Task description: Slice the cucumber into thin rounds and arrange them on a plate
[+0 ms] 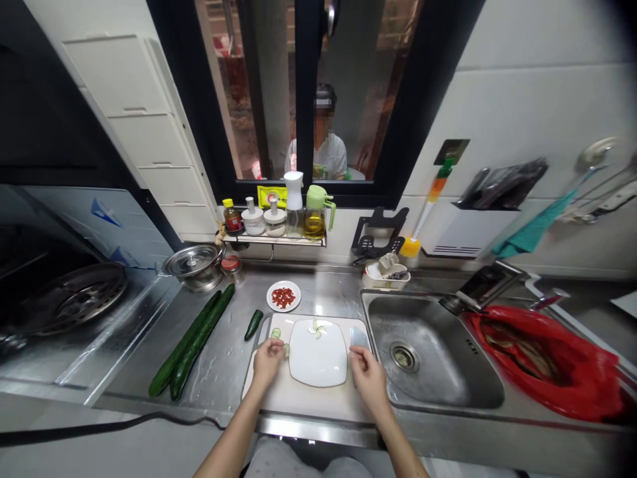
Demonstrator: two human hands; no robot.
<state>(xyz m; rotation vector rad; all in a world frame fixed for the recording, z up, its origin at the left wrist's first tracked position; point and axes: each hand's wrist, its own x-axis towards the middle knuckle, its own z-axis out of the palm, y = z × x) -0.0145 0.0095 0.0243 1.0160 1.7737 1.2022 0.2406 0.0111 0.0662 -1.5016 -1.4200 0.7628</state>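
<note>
Stainless-steel desk bearing a pale cutting board, on which a white plate lies at the middle. Several cucumber slices form a small fan at the plate's far edge. The left hand stands over the board just left of the plate, its thumb and fingertips drawn narrowly together beside a loose slice; whether it grips this slice cannot be told. Another pale slice lies just beyond. The right hand stands at the plate's right side, fingers curled and narrowly spaced, near a knife blade; whether it holds anything cannot be told. Left of the board lie a short cucumber piece and, farther left, two long cucumbers. A small dish of chopped red pieces rests beyond the board's far edge. To the right is a sink, with a red bag at its right side.
</note>
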